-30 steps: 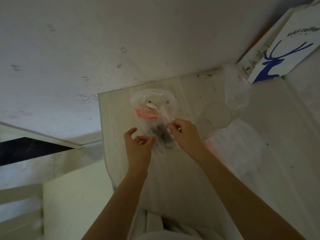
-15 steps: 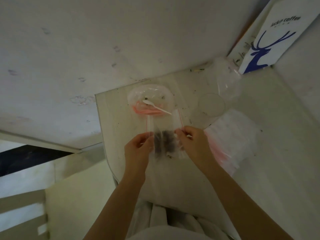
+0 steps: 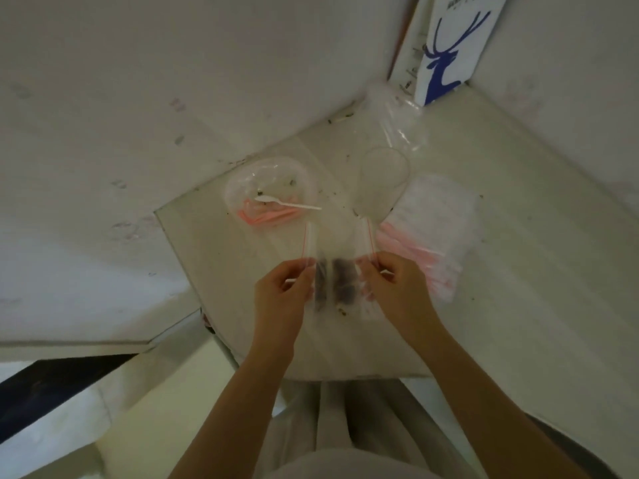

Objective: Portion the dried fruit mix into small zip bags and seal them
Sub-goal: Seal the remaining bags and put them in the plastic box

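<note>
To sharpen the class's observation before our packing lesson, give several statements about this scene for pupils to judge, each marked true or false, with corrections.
The left hand and right hand both pinch the small clear zip bag of dark dried fruit. True.
The white plastic spoon is in the right hand. False: it lies across the round clear plastic dish.
The stack of empty clear zip bags with pink strips lies right of the held bag. True.
The white paper bag in the corner shows a red deer. False: the deer is blue.
</note>
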